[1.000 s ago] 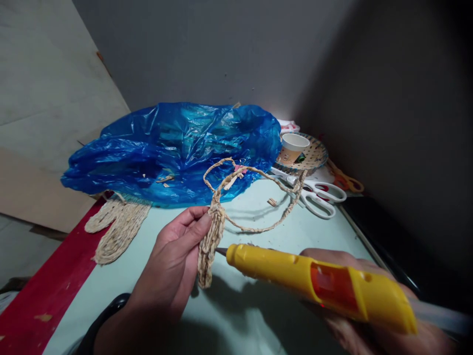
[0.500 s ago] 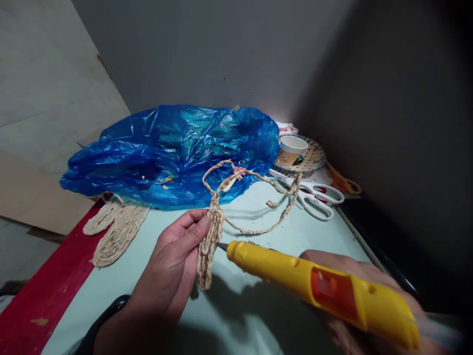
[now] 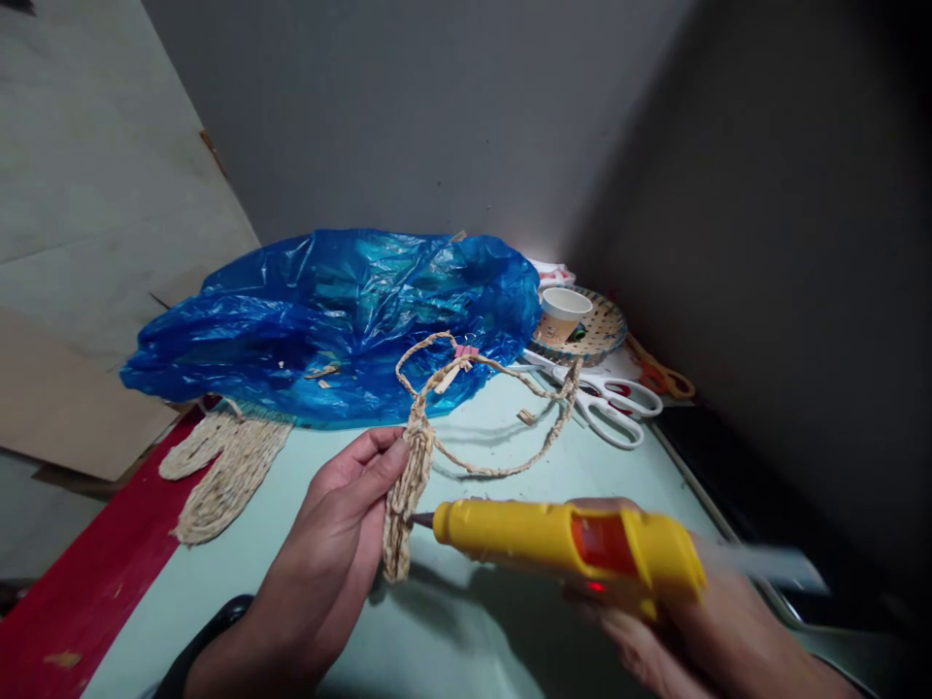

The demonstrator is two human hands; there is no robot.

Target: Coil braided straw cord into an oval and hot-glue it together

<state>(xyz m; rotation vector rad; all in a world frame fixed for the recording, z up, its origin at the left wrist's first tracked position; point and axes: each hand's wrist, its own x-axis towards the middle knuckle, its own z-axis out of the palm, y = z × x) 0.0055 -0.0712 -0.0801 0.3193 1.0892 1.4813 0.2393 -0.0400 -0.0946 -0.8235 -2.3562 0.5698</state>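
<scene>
My left hand [image 3: 331, 544] pinches the upper part of a coiled strip of braided straw cord [image 3: 402, 524], which hangs edge-on between thumb and fingers. From its top, a loose length of the same cord [image 3: 510, 470] loops out to the right over the table. My right hand [image 3: 677, 621] is wrapped round a yellow hot glue gun [image 3: 510, 529], a clear glue stick [image 3: 779, 565] jutting from its back. The gun's dark nozzle touches or nearly touches the right side of the strip's lower half. A small red light glows on the gun.
A blue plastic bag [image 3: 349, 301] lies across the back, a flat braided piece [image 3: 233, 466] partly under it. At right are white-handled scissors [image 3: 618, 413], orange-handled scissors [image 3: 666, 374] and a woven basket [image 3: 608, 325] holding a paper cup [image 3: 564, 316]. A pink clip [image 3: 467, 352] rests near the cord loop.
The glue gun has shifted left and its nozzle has moved lower along the straw strip; the gun now lies more level. My left hand keeps its pinch. The view has tilted slightly.
</scene>
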